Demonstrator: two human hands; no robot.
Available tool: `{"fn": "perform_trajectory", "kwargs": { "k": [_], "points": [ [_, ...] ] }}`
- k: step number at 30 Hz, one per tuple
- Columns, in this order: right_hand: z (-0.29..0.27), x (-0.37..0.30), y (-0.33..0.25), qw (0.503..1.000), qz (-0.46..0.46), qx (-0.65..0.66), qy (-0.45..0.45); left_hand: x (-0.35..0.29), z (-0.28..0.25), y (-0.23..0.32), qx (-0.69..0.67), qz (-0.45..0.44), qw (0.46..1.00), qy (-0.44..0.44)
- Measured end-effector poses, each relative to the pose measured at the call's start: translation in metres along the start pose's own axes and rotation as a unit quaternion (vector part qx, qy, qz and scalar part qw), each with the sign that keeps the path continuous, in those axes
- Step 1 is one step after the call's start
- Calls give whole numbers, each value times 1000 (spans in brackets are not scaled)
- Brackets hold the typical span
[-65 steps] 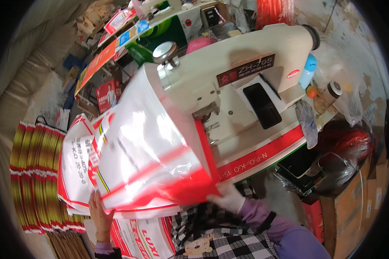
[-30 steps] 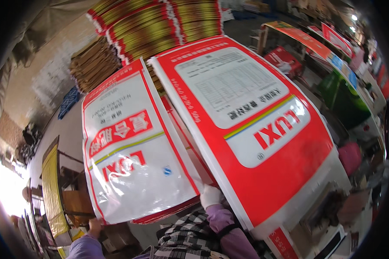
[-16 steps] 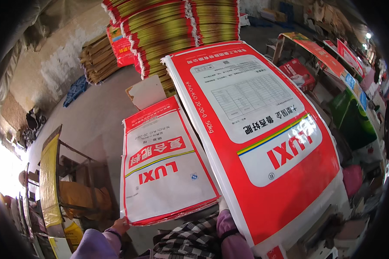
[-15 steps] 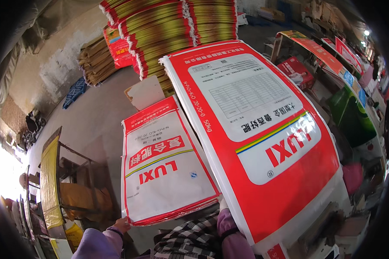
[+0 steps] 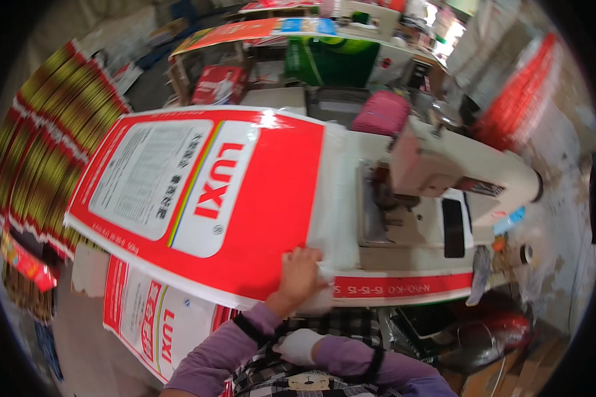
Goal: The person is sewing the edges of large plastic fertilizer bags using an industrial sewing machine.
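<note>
Red-and-white sack [image 5: 278, 198] lies flat, at 9 o'clock from sewing machine [image 5: 437, 165]. Looks light, floppy, slick; best pinched along edge, two corners at once. Bare left hand [image 5: 300, 276] on its 4 o'clock corner, gloved right hand [image 5: 300, 346] at 5 o'clock; can't make out through blur whether either clamps anything. White sack [image 5: 136, 311] lower, 7 o'clock.

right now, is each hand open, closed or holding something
Left hand: on the red-and-white plastic sack near its edge; grip unclear.
Right hand, white-gloved: over black-and-white checked cloth; nothing visibly held, open or closed unclear.
</note>
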State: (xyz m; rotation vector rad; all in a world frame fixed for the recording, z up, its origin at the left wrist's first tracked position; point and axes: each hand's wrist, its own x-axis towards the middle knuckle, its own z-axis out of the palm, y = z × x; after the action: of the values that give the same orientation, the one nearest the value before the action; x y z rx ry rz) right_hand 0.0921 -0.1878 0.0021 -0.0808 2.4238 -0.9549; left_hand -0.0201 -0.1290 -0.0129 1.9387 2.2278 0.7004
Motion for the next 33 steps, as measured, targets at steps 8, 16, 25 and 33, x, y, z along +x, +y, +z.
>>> {"fn": "perform_trajectory", "kwargs": {
  "k": [8,16,25,33],
  "points": [
    [-46,-115,122,644,220,348,644,14,8,-16,-482,-142,863,-39],
    [-56,-41,118,751,248,277,546,8,-48,-12,-578,-117,765,260],
    [-85,-49,32,816,52,225,530,-20,-66,-8,-608,-159,762,157],
    [-44,17,59,721,-16,301,624,-34,-82,-48,-7,-106,986,-132]
  ]
}}
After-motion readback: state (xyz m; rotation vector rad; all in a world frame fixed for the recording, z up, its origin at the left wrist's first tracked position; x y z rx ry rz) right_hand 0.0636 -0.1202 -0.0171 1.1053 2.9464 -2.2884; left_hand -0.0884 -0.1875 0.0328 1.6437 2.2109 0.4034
